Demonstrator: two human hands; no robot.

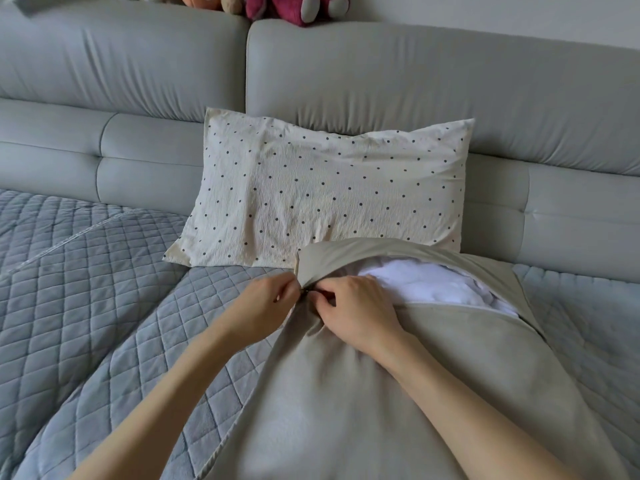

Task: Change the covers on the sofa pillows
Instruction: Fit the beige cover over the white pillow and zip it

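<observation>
A beige pillow cover (pixel 381 393) lies in front of me on the sofa seat, its far end gaping open over a white pillow insert (pixel 426 285). My left hand (pixel 266 306) pinches the cover's left corner at the end of the opening. My right hand (pixel 360 310) pinches the small dark zipper pull (pixel 306 293) right beside it. Behind them a cream pillow with dark dots (pixel 311 192) leans against the sofa back.
A grey quilted throw (pixel 86 289) covers the seat to the left and right. The grey sofa back (pixel 415 81) rises behind, with soft toys (pixel 298 6) sitting on its top edge.
</observation>
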